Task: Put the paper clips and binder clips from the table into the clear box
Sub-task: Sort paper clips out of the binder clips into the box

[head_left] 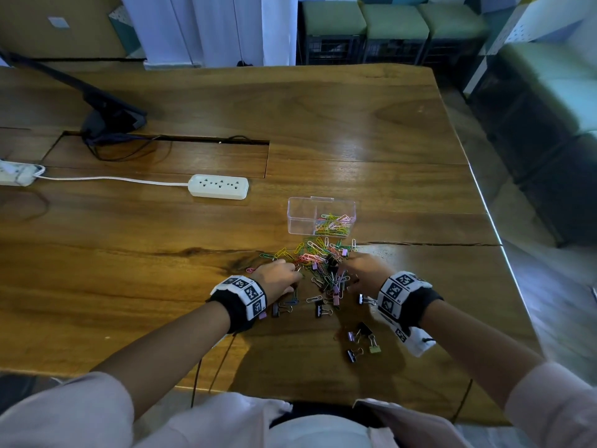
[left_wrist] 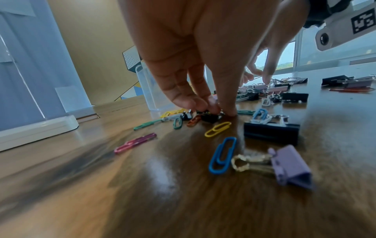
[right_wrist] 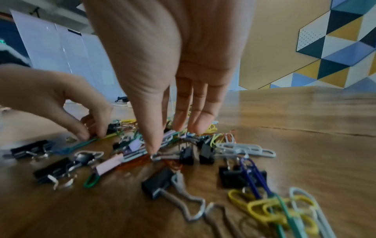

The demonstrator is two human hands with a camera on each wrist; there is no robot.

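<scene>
The clear box (head_left: 321, 216) stands beyond the pile, with coloured paper clips in its right compartment and nothing in its left. A heap of paper clips (head_left: 318, 253) and black and purple binder clips (head_left: 323, 310) lies on the wooden table (head_left: 161, 286) between my hands. My left hand (left_wrist: 211, 111) pinches a small black binder clip (left_wrist: 209, 118) at the pile's left edge. My right hand (right_wrist: 173, 140) reaches straight down into the heap, its thumb and straight fingertips (right_wrist: 195, 128) touching the clips and gripping nothing that I can see.
More binder clips (head_left: 363, 341) lie near the front edge, by my right wrist. A purple binder clip (left_wrist: 291, 167) and a blue paper clip (left_wrist: 222, 155) sit under my left wrist. A white power strip (head_left: 219, 186) lies left of the box. The table's right edge (head_left: 504, 253) is close.
</scene>
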